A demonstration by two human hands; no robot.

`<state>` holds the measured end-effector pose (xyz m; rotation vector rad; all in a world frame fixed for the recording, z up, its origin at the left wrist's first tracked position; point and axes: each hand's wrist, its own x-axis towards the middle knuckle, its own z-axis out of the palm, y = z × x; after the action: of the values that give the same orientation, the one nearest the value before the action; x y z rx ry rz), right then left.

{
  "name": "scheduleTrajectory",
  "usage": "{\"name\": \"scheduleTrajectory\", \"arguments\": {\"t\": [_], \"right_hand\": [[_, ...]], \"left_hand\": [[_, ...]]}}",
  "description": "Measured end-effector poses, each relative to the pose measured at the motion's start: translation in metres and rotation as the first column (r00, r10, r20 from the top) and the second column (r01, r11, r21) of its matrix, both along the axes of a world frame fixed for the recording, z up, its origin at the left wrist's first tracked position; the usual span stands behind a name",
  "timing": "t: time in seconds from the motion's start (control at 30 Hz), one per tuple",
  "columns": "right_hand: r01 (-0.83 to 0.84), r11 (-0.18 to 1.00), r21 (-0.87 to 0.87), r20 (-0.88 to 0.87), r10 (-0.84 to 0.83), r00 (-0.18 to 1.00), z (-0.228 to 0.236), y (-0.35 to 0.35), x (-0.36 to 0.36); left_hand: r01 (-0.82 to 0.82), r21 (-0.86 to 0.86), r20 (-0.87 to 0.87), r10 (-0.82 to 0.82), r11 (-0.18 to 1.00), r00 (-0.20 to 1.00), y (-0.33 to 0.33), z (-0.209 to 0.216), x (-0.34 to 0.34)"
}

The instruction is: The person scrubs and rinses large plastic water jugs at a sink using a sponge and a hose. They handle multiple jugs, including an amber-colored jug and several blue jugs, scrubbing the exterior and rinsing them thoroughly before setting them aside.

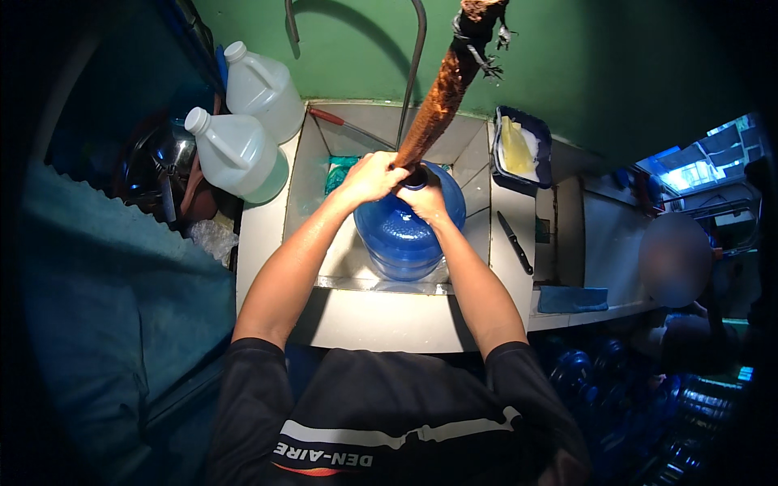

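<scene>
Sink: a pale tiled sink (306, 174) lies ahead of you, set into the desk (365, 320) under a green wall.
Bottle: a big blue bottle (403, 235) stands upright in the sink, its neck hidden under your hands.
Brush: a long brown brush (444, 93) runs from the bottle's mouth up and to the right, tilted, its top bound with dark cord near the upper edge.
Left hand: your left hand (372, 176) is shut around the lower end of the brush, just above the bottle's neck.
Right hand: your right hand (425, 197) is curled on the bottle's neck and shoulder, touching your left hand; how far the fingers wrap round, you cannot tell.
Arms: both your bare forearms rise from the lower edge and meet over the bottle, elbows apart, left arm straighter than the right.
Jugs: two white jugs (237, 154) with caps stand on the left, beside the sink's corner.
Pipe: a thin curved pipe (412, 73) comes down the wall to the sink, just left of the brush.
Tray: a dark tray (548, 150) with yellow and white cloths sits at the right of the sink.
Knife: a black-handled knife (514, 241) lies on the desk, right of the bottle and near your right forearm.
Cloth: a blue cloth (571, 299) lies folded on the desk's right end.
Other bottles: more blue bottles (600, 368) lie low on the right, in shadow.
Person: another person (677, 263) is at the right edge, well apart from your hands.
</scene>
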<state>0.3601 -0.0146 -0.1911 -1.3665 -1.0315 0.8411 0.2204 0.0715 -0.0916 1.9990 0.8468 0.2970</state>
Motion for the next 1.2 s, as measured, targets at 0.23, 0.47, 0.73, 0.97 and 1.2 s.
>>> {"name": "scheduleTrajectory", "arguments": {"t": [0.23,0.47,0.73,0.97,1.2], "right_hand": [[0.003,1.000,-0.020,0.081,-0.002,0.997,-0.009,0.013,0.000],[0.028,0.999,-0.041,0.147,-0.022,0.989,-0.018,0.010,0.003],[0.095,0.989,-0.111,-0.264,-0.121,0.957,0.028,-0.037,-0.002],[0.033,0.795,0.606,-0.095,0.032,0.995,0.158,-0.142,0.060],[0.397,0.880,0.259,-0.602,-0.174,0.779,0.204,-0.212,0.184]], "left_hand": [[-0.081,0.223,-0.050,0.095,0.971,0.994,-0.025,0.000,-0.001],[-0.142,0.081,0.109,0.133,0.987,0.985,-0.020,-0.013,0.002],[-0.326,-0.288,0.606,0.435,0.901,0.666,0.070,-0.060,-0.006],[-0.540,-0.532,0.005,0.640,0.652,0.768,-0.033,-0.097,-0.131],[0.036,-0.823,0.408,0.546,0.566,0.732,-0.077,-0.072,-0.089]]}}
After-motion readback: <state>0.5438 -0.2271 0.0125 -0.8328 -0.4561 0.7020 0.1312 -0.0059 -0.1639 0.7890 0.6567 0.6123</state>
